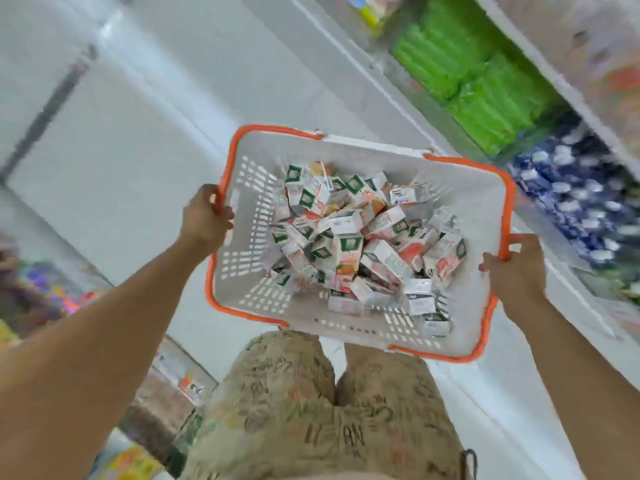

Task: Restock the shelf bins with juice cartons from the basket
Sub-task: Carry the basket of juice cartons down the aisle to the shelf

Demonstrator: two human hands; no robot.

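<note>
Left hand [204, 216] and right hand [512, 268] each grasp the basket [464, 202] rim at opposite ends, apparently to keep the loose cartons [353, 237] level beside the shelf [485, 91].

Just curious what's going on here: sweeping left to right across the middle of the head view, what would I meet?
Left hand → orange rim of the basket → pile of juice cartons → right hand → blurred dark blue packs on the shelf.

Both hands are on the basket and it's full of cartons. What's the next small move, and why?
Probably set the basket down near the shelf on the right. The left hand and right hand both grip its orange rim, so neither is free to pick a carton, and the cartons lie in a loose heap.
</note>
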